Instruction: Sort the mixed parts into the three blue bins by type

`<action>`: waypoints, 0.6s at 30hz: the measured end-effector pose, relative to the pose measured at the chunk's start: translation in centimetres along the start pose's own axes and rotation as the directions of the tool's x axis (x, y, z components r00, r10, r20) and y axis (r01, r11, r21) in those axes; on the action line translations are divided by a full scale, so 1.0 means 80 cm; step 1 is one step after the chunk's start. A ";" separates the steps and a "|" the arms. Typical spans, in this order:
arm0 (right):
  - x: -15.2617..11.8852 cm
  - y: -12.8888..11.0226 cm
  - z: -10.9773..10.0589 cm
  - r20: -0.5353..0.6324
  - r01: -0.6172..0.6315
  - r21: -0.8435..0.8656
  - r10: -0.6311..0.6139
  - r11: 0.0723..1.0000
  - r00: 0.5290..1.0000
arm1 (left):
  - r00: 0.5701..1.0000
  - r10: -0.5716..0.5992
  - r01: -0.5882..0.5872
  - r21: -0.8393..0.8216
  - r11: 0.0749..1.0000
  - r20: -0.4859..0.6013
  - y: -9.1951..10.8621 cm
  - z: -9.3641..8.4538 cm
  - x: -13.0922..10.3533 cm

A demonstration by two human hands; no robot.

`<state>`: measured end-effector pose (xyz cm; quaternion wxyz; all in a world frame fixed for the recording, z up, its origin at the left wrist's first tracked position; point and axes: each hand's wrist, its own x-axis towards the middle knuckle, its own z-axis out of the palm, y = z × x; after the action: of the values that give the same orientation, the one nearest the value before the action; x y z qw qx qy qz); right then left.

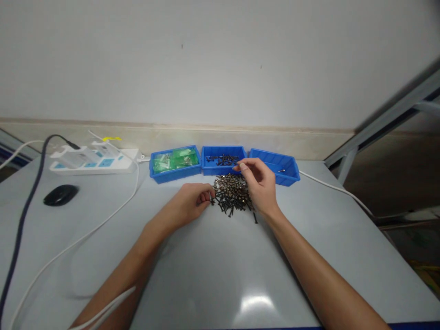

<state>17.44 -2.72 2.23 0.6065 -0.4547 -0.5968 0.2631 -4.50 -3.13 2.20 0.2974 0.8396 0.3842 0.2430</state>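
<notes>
A pile of small screws [233,190] lies on the table, brassy ones toward the back and black ones in front. At its left edge is my left hand [194,200], its fingertips pinched on a black screw. My right hand [260,182] is over the pile's right side, thumb and forefinger closed together by the front rim of the middle blue bin [223,151]; what they hold, if anything, is too small to make out. Several black screws [227,159] lie in that bin. The right blue bin [290,178] contains one small screw [281,171].
A left blue bin [177,175] holds green-and-clear packets [182,158]. Farther left are a white power strip [96,167] with plugs and a black mouse [61,195]. White and dark cables cross the table's left side. A wall [220,68] stands behind; a metal frame [385,112] is at right.
</notes>
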 end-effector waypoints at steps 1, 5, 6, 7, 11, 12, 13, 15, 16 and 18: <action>-0.005 0.002 -0.004 0.022 -0.014 -0.016 0.014 1.000 1.000 | 1.000 0.015 -0.014 0.032 0.999 -0.009 0.001 -0.002 0.000; -0.020 0.008 -0.017 0.149 -0.064 -0.067 0.074 0.996 0.986 | 0.994 0.081 -0.072 0.127 0.989 -0.067 0.004 -0.002 0.003; -0.021 0.008 -0.019 0.173 -0.065 -0.080 0.078 0.995 0.982 | 0.990 0.101 -0.088 0.126 0.988 -0.097 0.005 0.000 0.004; -0.020 0.008 -0.020 0.192 -0.060 -0.092 0.077 0.994 0.978 | 0.984 0.118 -0.103 0.115 0.988 -0.132 0.005 0.002 0.006; -0.017 0.004 -0.017 0.276 -0.007 -0.131 0.043 0.991 0.960 | 0.947 0.134 -0.127 0.044 0.991 -0.293 0.004 0.012 0.010; -0.017 0.003 -0.017 0.306 0.011 -0.140 0.033 0.990 0.951 | 0.937 0.132 -0.128 0.034 0.991 -0.322 0.005 0.015 0.010; -0.018 0.003 -0.016 0.337 0.025 -0.147 0.026 0.989 0.941 | 0.929 0.129 -0.129 0.023 0.991 -0.346 0.005 0.017 0.010; -0.019 0.003 -0.015 0.395 0.038 -0.150 0.025 0.988 0.918 | 0.918 0.119 -0.131 -0.006 0.991 -0.379 0.007 0.020 0.010; -0.020 0.003 -0.015 0.415 0.030 -0.145 0.033 0.989 0.909 | 0.917 0.111 -0.130 -0.025 0.991 -0.384 0.008 0.021 0.009; -0.021 0.005 -0.016 0.438 -0.018 -0.110 0.065 0.994 0.897 | 0.918 0.094 -0.127 -0.061 0.990 -0.384 0.011 0.024 0.008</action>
<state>18.49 -4.28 1.24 0.4255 -0.4268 -0.7215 0.3410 -2.43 -3.68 1.59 0.2385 0.7834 0.3758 0.4337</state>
